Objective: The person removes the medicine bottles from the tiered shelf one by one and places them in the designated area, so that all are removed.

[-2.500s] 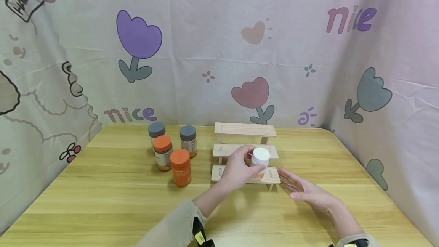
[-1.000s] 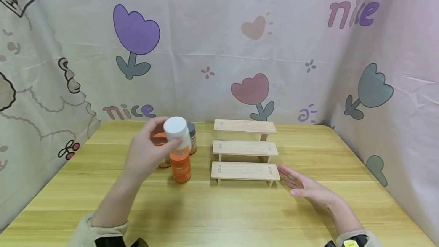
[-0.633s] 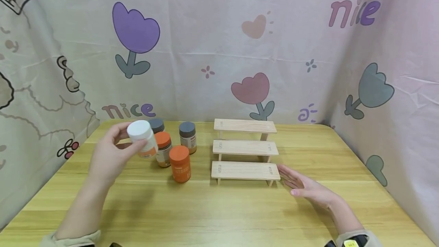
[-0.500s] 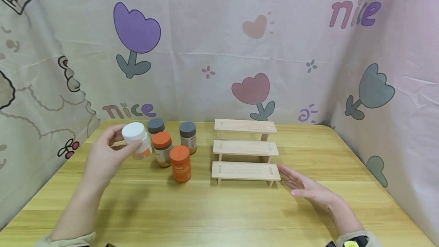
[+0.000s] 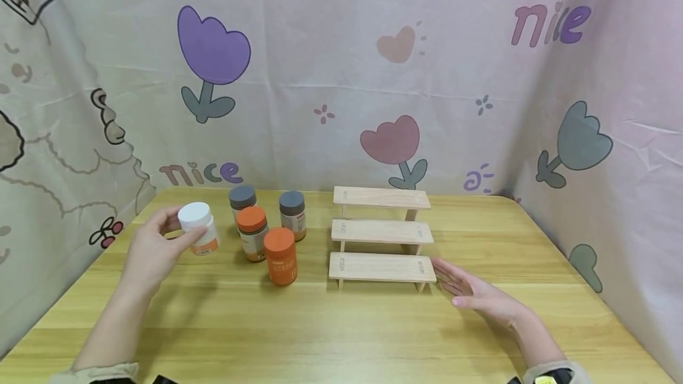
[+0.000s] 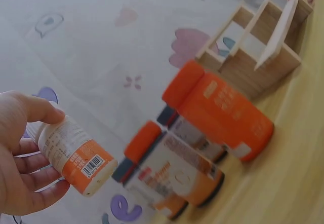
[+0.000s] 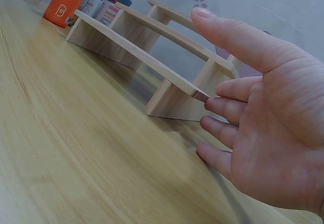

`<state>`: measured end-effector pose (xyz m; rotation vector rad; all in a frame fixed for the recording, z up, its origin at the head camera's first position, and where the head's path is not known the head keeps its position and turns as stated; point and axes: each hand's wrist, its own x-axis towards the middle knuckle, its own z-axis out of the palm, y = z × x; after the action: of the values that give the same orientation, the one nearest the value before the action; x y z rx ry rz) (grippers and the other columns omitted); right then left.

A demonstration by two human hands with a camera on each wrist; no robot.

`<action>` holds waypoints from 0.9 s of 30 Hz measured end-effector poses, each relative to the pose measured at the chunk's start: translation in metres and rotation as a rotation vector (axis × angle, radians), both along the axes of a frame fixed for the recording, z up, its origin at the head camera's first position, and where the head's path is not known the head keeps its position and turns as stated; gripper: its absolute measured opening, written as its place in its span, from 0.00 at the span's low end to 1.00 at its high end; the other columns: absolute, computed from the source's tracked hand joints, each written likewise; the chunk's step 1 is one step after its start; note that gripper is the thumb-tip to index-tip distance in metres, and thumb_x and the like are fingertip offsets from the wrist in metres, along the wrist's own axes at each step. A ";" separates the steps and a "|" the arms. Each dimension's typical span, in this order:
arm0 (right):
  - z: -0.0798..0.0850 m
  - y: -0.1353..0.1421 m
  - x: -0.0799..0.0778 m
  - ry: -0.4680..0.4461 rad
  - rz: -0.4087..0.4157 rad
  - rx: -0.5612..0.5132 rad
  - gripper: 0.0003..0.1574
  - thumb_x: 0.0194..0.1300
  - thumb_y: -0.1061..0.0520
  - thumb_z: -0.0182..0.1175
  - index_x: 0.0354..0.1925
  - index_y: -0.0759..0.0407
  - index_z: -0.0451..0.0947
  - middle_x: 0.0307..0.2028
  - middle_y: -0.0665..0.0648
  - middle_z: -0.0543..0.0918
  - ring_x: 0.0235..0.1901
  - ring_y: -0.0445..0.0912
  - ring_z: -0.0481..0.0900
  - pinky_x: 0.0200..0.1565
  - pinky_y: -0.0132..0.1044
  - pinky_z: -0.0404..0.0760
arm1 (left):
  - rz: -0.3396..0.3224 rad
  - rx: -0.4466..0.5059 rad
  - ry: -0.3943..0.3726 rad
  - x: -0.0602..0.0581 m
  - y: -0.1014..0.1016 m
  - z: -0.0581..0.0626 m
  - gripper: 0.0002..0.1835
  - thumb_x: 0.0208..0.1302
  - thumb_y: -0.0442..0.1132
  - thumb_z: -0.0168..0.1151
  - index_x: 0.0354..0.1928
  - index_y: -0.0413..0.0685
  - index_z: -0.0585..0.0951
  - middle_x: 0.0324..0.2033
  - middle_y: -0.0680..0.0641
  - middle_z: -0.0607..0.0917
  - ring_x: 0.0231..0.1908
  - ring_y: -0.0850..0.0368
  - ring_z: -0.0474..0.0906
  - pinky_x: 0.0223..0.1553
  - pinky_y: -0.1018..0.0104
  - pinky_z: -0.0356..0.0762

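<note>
My left hand grips a white-capped pill bottle with an orange lower label, thumb on one side and fingers round the other. In the left wrist view the bottle's base shows and it looks held off the table. To its right stand an all-orange bottle, an orange-capped bottle and two grey-capped bottles, one at the back left and one behind the orange one. My right hand has its fingers extended, fingertips at the right end of the lowest board of a three-step wooden rack.
The wood-grain table carries everything. A printed cloth with flowers hangs behind it and along both sides. The rack's middle board and top board rise stepwise toward the back.
My left hand has carried the white-capped bottle from the rack's lowest step leftward past the other bottles, and has lowered it over the left side. My right hand has stayed by the rack.
</note>
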<state>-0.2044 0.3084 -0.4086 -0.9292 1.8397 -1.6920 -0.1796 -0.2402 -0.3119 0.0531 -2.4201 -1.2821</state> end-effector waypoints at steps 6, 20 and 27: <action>-0.001 0.001 -0.001 0.000 0.013 -0.026 0.45 0.66 0.71 0.47 0.69 0.71 0.29 0.68 0.70 0.31 0.68 0.39 0.47 0.63 0.28 0.51 | -0.006 -0.043 -0.103 -0.010 -0.008 -0.017 0.34 0.60 0.46 0.63 0.60 0.29 0.64 0.49 0.30 0.74 0.51 0.39 0.69 0.45 0.58 0.69; -0.001 0.001 -0.002 0.010 0.017 -0.019 0.45 0.66 0.71 0.47 0.69 0.71 0.30 0.68 0.71 0.31 0.68 0.38 0.48 0.63 0.27 0.51 | -0.048 -0.030 -0.204 -0.008 -0.010 -0.046 0.36 0.61 0.48 0.61 0.61 0.29 0.62 0.53 0.27 0.71 0.55 0.32 0.65 0.51 0.38 0.63; -0.001 0.001 -0.002 0.020 0.023 -0.017 0.45 0.66 0.71 0.48 0.69 0.72 0.30 0.67 0.72 0.31 0.68 0.38 0.48 0.63 0.27 0.52 | -0.038 -0.033 -0.202 -0.008 -0.010 -0.054 0.34 0.61 0.47 0.62 0.60 0.29 0.64 0.51 0.28 0.73 0.54 0.34 0.67 0.50 0.43 0.65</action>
<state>-0.2060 0.3096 -0.4099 -0.9738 1.8237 -1.6933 -0.1874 -0.2502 -0.3660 0.1340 -2.6233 -1.3097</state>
